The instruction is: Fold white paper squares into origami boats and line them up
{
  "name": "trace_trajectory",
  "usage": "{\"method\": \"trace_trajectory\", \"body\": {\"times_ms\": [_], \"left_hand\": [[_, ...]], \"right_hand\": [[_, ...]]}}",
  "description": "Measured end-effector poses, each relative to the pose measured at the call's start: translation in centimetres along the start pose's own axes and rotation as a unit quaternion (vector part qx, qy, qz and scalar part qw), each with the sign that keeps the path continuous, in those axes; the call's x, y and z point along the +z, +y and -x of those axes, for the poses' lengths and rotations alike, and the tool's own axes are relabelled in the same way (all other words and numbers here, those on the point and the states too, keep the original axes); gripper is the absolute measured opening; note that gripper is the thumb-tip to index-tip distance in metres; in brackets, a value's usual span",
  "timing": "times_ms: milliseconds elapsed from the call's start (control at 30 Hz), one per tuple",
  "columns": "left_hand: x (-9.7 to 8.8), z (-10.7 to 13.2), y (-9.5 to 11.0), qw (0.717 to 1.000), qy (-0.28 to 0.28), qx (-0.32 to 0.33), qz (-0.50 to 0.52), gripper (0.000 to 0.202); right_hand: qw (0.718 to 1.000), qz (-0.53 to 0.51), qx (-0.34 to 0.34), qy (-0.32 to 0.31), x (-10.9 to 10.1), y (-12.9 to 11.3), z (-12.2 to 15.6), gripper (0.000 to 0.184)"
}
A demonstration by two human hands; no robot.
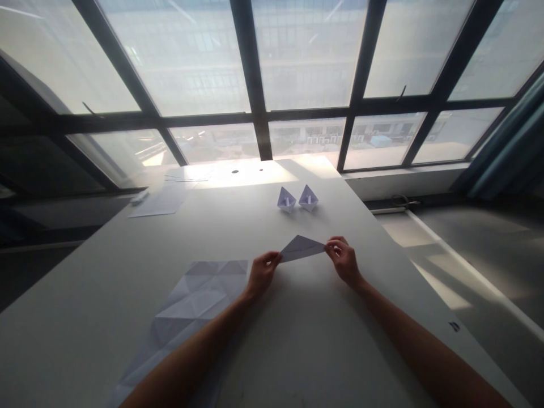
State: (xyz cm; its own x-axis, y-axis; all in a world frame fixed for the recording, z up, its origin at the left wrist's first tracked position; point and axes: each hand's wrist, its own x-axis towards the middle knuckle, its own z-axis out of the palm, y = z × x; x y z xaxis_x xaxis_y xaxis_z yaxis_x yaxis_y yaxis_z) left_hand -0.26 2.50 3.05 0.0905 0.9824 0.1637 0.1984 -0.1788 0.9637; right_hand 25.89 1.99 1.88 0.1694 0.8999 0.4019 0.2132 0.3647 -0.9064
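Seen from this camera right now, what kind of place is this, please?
Probably an office or a classroom, though I cannot tell which: a large white table stands before dark-framed windows that span the far wall, and a blue curtain hangs at the picture's right.

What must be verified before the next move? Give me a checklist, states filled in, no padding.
1. Left hand grips the folded paper at its left end: ok.
2. Right hand grips the opposite end: ok.
3. Left paper shape and right paper shape stand apart from both hands: ok, both are beyond the held paper.
4. Creased sheet in full view: not ok, the left forearm hides part of it.
5. Forearm off that sheet: cannot tell, contact isn't visible.
6. Folded paper's layers aligned: cannot tell, too small.
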Motion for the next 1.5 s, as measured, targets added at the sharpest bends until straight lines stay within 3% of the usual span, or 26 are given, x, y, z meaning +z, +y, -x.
{"method": "trace_trajectory", "body": {"times_ms": [200, 367, 500, 567, 733, 900, 967, 1067, 1167, 1267, 1400, 1500], "left_hand": [[-0.1, -0.2, -0.1, 0.998, -0.02, 0.048, -0.04, 0.029], [-0.1, -0.1, -0.1, 0.997, -0.047, 0.018, -0.062, 0.034], [0.2, 0.1, -0.1, 0.993, -0.074, 0.038, -0.085, 0.057], [0.3, 0.2, -0.1, 0.985, -0.11, 0.064, -0.115, 0.058], [0.6, 0.4, -0.5, 0.945, -0.168, 0.135, -0.247, 0.047], [0.7, 0.9, -0.2, 0.901, -0.2, 0.166, -0.348, 0.027], [0.6, 1.1, 0.1, 0.882, -0.205, 0.186, -0.381, 0.027], [0.6, 1.3, 0.5, 0.855, -0.205, 0.232, -0.416, 0.045], [0.6, 1.5, 0.9, 0.81, -0.261, 0.284, -0.441, 0.065], [0.5, 1.7, 0.9, 0.778, -0.314, 0.298, -0.455, 0.071], [0.5, 1.8, 0.5, 0.776, -0.324, 0.281, -0.463, 0.067], [0.7, 1.9, 0.3, 0.778, -0.318, 0.27, -0.47, 0.068]], "right_hand": [[0.998, -0.015, 0.054, 0.003, -0.1, 1.3, 0.0, 0.027], [0.997, -0.048, 0.06, 0.018, 0.0, 1.5, -0.1, 0.028], [0.998, 0.005, 0.051, 0.032, -0.2, 1.3, -0.3, 0.026], [0.997, 0.051, 0.054, 0.031, -0.3, 1.4, -0.3, 0.024], [0.976, 0.214, 0.044, -0.013, -0.4, 1.8, -0.2, 0.023], [0.913, 0.405, -0.027, -0.029, -0.6, 1.2, 0.0, 0.016], [0.894, 0.446, -0.03, -0.029, -0.6, 0.7, 0.3, 0.012], [0.884, 0.462, -0.036, -0.061, -0.2, -0.2, 0.9, 0.011], [0.89, 0.444, -0.049, -0.094, 0.7, -1.0, 1.6, 0.016], [0.89, 0.432, -0.062, -0.133, 1.5, -1.6, 2.2, 0.021], [0.873, 0.453, -0.067, -0.168, 2.2, -1.9, 2.8, 0.032], [0.859, 0.447, -0.09, -0.234, 2.8, -1.8, 3.4, 0.045]]}}
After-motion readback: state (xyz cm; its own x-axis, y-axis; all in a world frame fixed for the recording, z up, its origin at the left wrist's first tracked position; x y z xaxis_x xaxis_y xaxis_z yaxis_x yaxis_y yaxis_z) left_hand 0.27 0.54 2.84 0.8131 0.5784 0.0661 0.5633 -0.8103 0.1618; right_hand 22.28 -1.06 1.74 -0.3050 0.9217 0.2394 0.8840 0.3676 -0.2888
